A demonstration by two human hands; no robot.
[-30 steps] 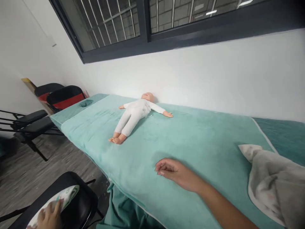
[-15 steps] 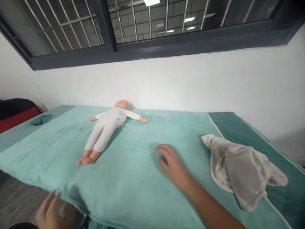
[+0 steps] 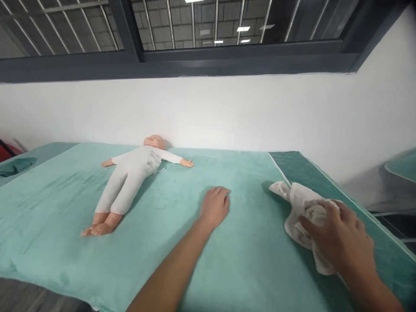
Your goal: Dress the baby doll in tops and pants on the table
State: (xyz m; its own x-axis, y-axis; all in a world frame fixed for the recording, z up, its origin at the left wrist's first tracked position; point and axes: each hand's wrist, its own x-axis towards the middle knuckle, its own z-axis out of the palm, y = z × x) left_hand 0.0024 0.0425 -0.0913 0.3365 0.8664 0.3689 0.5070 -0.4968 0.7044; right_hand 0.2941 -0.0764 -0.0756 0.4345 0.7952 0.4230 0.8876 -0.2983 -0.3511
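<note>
My right hand (image 3: 342, 234) is on a crumpled white cloth (image 3: 305, 212) at the right side of the bed, its thumb and fingers closing round the bunched fabric. Part of the cloth is hidden under the palm, and I cannot tell whether it is a garment. My left hand (image 3: 215, 207) rests on the green bed cover (image 3: 247, 268) near the middle, fingers loosely bent and holding nothing. Farther left, a baby doll (image 3: 130, 175) in a white suit lies on its back, arms spread, feet bare. Neither hand touches the doll.
Behind the bed runs a white wall (image 3: 208, 112) below a dark-framed window (image 3: 234, 63) with metal bars. A darker green strip (image 3: 292, 167) borders the cover on the right. Something red (image 3: 5, 151) shows at the far left edge.
My view has turned to the right. My right hand has gone from the middle of the bed to the white cloth and gripped it. My left hand has come from the front edge onto the cover.
</note>
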